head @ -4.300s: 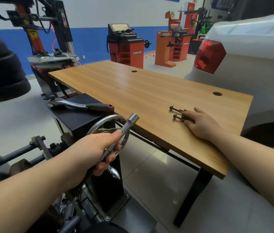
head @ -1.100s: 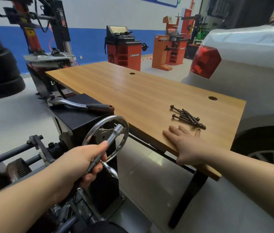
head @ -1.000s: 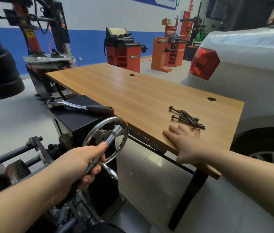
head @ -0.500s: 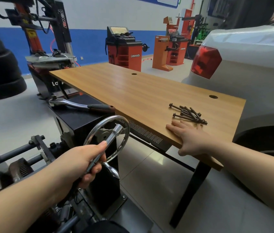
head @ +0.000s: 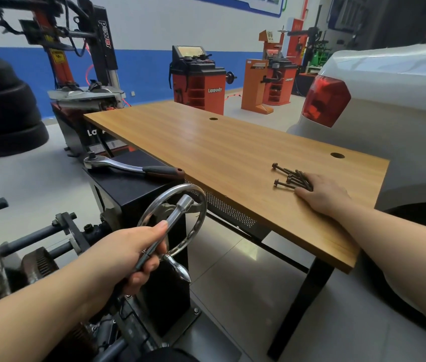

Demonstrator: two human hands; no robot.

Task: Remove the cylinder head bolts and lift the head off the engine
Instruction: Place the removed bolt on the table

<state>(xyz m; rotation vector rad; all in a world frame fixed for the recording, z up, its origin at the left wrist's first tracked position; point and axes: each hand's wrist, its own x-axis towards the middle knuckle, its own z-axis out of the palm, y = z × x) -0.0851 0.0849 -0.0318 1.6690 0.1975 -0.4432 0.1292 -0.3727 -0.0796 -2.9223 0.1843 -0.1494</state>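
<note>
I am resting my right hand (head: pixel 323 197), fingers flat, on the bolts (head: pixel 291 176) to stop them rolling across the worktop (head: pixel 206 147); my left hand (head: pixel 128 254) is keeping its grip wrapped round the socket wrench (head: pixel 166 231), ready for more.

Two bare forearms come into the head view from the lower edge, one from the bottom left and one from the right side. No sleeve shows on either: both are uncovered from the frame edge down to the wrist. The left hand (head: pixel 131 254) is bare, with no glove, ring, watch or band to be seen on it, and its thumbnail is short and unpainted. The right hand (head: pixel 323 195) is bare too, without glove or jewellery on the back of it or at the wrist. No clothing can be made out for certain.
</note>
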